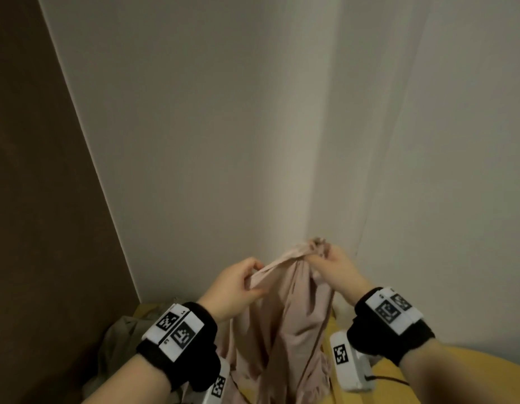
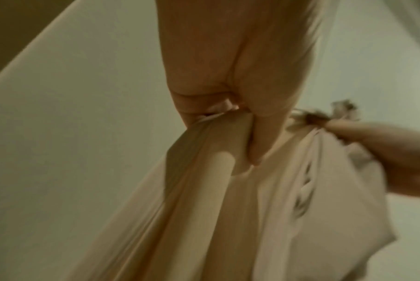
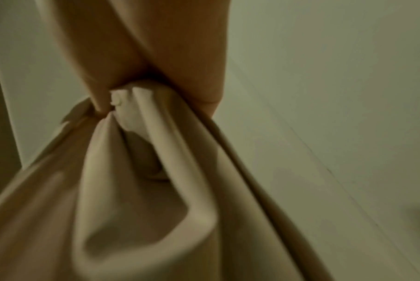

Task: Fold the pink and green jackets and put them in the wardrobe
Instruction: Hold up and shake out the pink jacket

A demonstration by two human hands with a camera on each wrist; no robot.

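Observation:
The pink jacket [image 1: 285, 322] hangs in the air in front of a pale wall corner, held up by both hands. My left hand [image 1: 238, 282] pinches its upper edge at the left; thumb and fingers are curled on the cloth [image 2: 218, 171]. My right hand [image 1: 330, 262] grips a bunched part of the top edge a little higher and to the right, the fabric [image 3: 141, 152] squeezed between its fingers. The green jacket [image 1: 119, 342] lies crumpled low at the left, partly hidden behind my left wrist.
A yellow surface [image 1: 445, 386] lies under the hanging jacket at the bottom right. A dark brown panel [image 1: 40, 199] stands along the left. Pale walls [image 1: 212, 126] meet in a corner straight ahead.

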